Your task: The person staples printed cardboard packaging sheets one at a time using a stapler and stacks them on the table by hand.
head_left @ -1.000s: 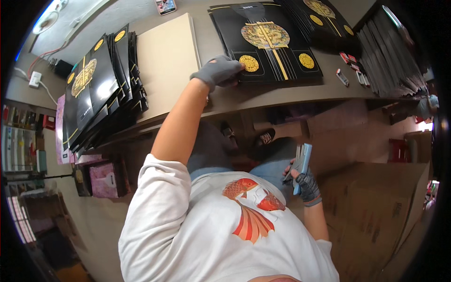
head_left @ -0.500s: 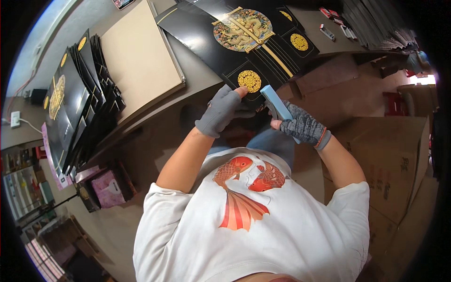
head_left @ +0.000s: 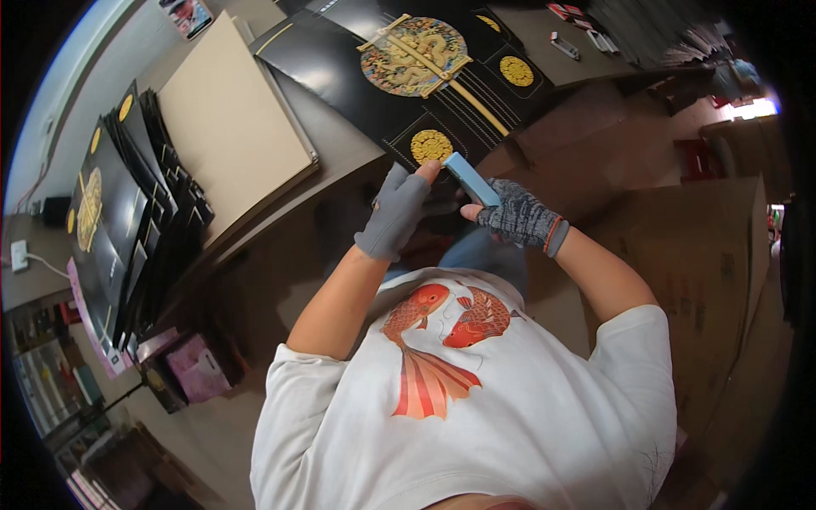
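Observation:
A black printed card with a round dragon picture and gold medallions lies at an angle on the table, its near corner jutting past the front edge. My left hand, in a grey fingerless glove, pinches that corner beside a gold medallion, thumb on top and the other fingers partly hidden beneath. My right hand, in a dark speckled fingerless glove, is wrapped round a light-blue stapler. The stapler's tip is at the card's near edge, just right of my left thumb; whether its jaws touch the card I cannot tell.
A beige board lies left of the card. Beyond it leans a stack of similar black cards. Small boxes and a grey-white tool sit at the back right, near a dark stack. A large cardboard box stands at my right.
The stapler has swung to a flatter angle and come closer to my left thumb. My left hand still holds the card's corner. The whole view has shifted slightly.

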Tool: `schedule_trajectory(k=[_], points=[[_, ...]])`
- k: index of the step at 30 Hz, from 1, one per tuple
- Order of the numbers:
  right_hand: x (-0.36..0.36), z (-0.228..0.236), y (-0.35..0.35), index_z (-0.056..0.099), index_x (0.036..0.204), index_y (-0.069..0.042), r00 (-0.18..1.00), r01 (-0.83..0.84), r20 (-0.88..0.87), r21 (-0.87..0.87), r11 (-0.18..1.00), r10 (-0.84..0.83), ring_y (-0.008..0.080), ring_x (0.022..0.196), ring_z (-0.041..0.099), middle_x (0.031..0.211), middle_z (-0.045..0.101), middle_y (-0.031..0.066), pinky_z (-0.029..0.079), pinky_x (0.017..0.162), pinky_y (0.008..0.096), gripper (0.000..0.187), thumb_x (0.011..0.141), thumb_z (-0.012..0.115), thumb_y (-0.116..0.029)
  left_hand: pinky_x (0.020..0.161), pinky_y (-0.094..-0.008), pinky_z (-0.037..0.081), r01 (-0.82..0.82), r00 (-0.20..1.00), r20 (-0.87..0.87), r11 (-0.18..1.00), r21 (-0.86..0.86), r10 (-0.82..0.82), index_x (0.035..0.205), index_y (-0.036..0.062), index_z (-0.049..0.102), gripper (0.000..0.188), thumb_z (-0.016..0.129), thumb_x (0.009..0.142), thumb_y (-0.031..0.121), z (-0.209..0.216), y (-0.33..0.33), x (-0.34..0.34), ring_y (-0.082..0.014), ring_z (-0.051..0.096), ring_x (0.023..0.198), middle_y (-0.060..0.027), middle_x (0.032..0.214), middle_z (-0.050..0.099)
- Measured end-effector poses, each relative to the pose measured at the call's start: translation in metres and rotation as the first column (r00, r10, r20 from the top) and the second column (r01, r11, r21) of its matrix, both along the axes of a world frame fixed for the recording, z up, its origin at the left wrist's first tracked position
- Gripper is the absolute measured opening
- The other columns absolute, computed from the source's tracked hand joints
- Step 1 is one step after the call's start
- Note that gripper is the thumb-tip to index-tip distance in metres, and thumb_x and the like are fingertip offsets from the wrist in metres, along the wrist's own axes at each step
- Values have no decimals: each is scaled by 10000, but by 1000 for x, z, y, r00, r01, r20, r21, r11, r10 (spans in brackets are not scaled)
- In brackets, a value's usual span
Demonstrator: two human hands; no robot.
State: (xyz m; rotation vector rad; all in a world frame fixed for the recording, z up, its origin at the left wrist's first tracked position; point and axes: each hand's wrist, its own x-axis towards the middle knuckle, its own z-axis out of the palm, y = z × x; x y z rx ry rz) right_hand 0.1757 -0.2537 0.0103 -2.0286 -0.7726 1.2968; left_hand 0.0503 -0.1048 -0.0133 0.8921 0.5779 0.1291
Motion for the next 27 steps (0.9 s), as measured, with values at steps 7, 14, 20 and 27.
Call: schedule_trajectory(k=[7, 14, 20, 27], points=[[67, -11, -24, 567, 977, -56, 969, 229, -137, 200, 953, -204, 114, 688, 610, 773, 611, 30, 512, 649, 274, 320, 855, 679, -330, 600, -261, 517, -18, 999, 37, 999, 31, 17, 1280, 58, 450, 386, 510, 930, 212, 8, 23, -30, -179, 645, 846, -93, 1133, 605], [98, 0, -41, 551, 966, -37, 971, 227, 55, 116, 967, -234, 139, 671, 624, 731, 609, 54, 515, 649, 290, 323, 874, 654, -329, 552, -252, 498, -64, 997, -49, 996, 68, 67, 1288, 29, 433, 420, 500, 902, 178, 22, 31, -43, -227, 663, 791, -126, 1117, 617], [98, -4, -43, 546, 969, -31, 979, 167, 101, 102, 981, -177, 130, 602, 599, 693, 589, 56, 505, 599, 291, 349, 875, 649, -351, 549, -250, 500, -70, 996, -54, 996, 61, 73, 1286, 21, 431, 406, 491, 914, 175, 29, 27, -42, -235, 667, 786, -127, 1117, 618], [87, 3, -35, 543, 922, -50, 949, 217, 230, 21, 976, -216, 121, 500, 552, 644, 551, 46, 473, 476, 281, 328, 876, 649, -357, 596, -267, 515, 16, 998, -56, 994, 106, -10, 1293, 29, 432, 421, 506, 915, 201, 20, 35, -45, -226, 660, 880, -129, 1135, 609]])
